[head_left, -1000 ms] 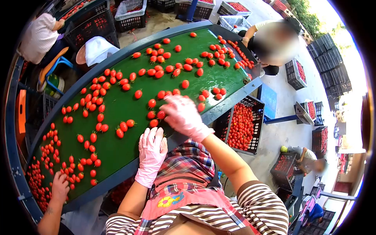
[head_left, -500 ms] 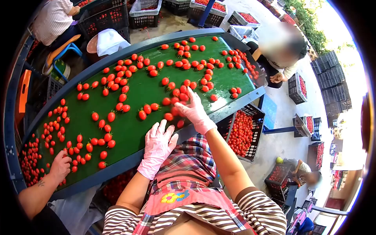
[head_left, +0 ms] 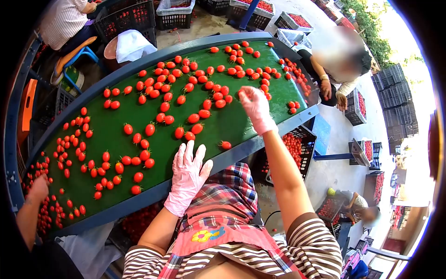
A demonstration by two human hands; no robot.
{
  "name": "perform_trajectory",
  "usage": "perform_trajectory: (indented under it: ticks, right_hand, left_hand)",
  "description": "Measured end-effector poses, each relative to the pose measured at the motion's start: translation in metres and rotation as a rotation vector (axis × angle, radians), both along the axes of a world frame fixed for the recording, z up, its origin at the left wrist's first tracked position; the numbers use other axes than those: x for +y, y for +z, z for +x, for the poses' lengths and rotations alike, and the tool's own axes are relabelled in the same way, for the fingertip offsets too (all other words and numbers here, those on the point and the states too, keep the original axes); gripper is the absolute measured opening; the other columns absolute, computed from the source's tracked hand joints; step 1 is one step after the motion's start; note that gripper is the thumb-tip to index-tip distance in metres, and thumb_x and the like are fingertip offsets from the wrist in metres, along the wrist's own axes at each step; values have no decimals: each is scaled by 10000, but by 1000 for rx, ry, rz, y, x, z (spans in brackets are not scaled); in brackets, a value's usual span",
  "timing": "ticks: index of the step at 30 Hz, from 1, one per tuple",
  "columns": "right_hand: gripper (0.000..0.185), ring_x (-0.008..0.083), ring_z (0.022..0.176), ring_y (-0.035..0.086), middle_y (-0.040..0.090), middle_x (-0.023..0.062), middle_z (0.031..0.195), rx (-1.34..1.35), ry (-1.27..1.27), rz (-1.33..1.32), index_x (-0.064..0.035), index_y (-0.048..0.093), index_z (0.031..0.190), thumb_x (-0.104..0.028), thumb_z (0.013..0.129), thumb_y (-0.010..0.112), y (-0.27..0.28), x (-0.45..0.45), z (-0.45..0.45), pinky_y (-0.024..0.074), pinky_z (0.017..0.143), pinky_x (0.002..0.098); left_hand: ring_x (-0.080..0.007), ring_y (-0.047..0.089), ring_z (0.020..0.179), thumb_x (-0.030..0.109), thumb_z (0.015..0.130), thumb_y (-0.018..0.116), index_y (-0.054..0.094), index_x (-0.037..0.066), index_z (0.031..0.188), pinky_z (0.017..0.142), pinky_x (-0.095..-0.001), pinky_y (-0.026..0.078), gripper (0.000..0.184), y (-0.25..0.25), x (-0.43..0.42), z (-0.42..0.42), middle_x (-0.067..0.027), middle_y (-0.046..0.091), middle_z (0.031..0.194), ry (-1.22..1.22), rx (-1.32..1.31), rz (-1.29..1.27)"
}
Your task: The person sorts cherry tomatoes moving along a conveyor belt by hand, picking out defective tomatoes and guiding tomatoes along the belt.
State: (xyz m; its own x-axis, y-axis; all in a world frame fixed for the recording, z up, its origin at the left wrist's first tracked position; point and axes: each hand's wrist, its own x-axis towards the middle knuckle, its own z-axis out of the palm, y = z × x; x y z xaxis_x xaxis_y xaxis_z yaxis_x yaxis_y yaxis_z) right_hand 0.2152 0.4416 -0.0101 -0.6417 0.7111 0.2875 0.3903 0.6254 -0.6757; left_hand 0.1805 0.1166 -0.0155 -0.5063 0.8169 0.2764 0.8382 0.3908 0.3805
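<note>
Many small red tomatoes (head_left: 197, 128) lie scattered over a green conveyor belt (head_left: 116, 139) with a dark metal rim. My left hand (head_left: 187, 176), in a pink glove, rests over the near rim, fingers apart and empty, just below a few tomatoes. Farther right, my right hand (head_left: 254, 108), also gloved in pink, is over the belt with its fingers curled together. A bit of red shows at its fingertips; whether that tomato is held or lies behind cannot be made out.
A co-worker's bare hand (head_left: 38, 188) is among tomatoes at the belt's left end. Another person (head_left: 341, 69) crouches beyond the right end. Below the near rim stands a black crate (head_left: 307, 144) of tomatoes. Stacked crates (head_left: 395, 102) stand far right.
My right hand has moved right and away from my body, its fingers now curled. My left hand stays near the rim. Tomatoes have shifted right along the belt. The co-worker's hand moved left.
</note>
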Motion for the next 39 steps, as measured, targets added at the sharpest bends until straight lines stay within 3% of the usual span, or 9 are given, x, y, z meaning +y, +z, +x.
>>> perform_trajectory:
  ticks: [5,9,16,18,22,24,32,38,39]
  right_hand:
    - [349,385,1068,638,717,151,1131,-215,-135,300,-86,712,1179,-335,934,694,26,31,-49,500,969,453]
    - [272,388,1078,621,712,128,1050,-177,-146,324,-118,720,1032,-317,894,595,51,47,-76,496,933,498]
    - [399,338,1116,619,708,126,1123,-506,-181,276,-154,712,1198,-253,814,755,48,56,-96,497,939,442]
    - [191,368,1100,626,727,147,1007,2,-95,88,-99,724,947,-181,838,590,45,56,-85,488,915,485]
    - [510,169,1115,615,658,58,1167,640,98,-677,-66,609,1321,24,829,710,58,25,-55,514,950,323]
    - [648,119,1132,582,597,24,1258,574,64,-743,-58,501,1449,47,851,727,86,3,-34,498,986,295]
    - [342,121,1022,604,685,54,1206,643,-314,-732,-11,657,1277,-136,959,657,93,-53,99,473,941,279]
    - [418,186,1059,629,633,86,1196,284,-724,-38,16,560,1349,-61,953,669,42,-15,207,529,956,327]
    - [426,210,1083,625,640,108,1184,575,-478,-390,19,573,1340,-107,949,685,83,-45,173,516,970,344]
  left_hand:
    - [-454,436,1337,363,927,679,558,91,1393,1100,-556,387,553,0,-28,4,-213,443,1472,10,-16,-7]
    - [-442,467,1311,350,879,730,565,79,1370,1091,-541,396,585,45,-48,19,-207,490,1435,20,-81,-93]
    - [-417,496,1286,342,845,744,569,64,1346,1075,-529,405,599,60,-93,17,-185,533,1398,1,-142,-189]
    - [-417,498,1284,349,852,736,570,59,1343,1075,-531,404,594,63,-98,18,-188,536,1397,-6,-151,-192]
    - [-422,504,1278,370,873,711,576,50,1338,1078,-534,401,580,60,-104,16,-198,542,1392,-22,-146,-175]
    - [-425,495,1292,372,880,705,564,54,1355,1083,-534,396,588,60,-99,16,-197,534,1406,-23,-159,-194]
    - [-421,522,1258,312,889,709,600,44,1303,1069,-512,435,505,53,-73,-1,-205,570,1345,-14,-141,-123]
    - [-416,548,1220,288,902,699,616,49,1269,1036,-513,445,446,34,-54,-13,-183,589,1323,-53,-87,-12]
    - [-398,561,1208,271,901,700,622,58,1256,1033,-507,444,421,31,-51,-15,-168,612,1299,-62,-86,20]
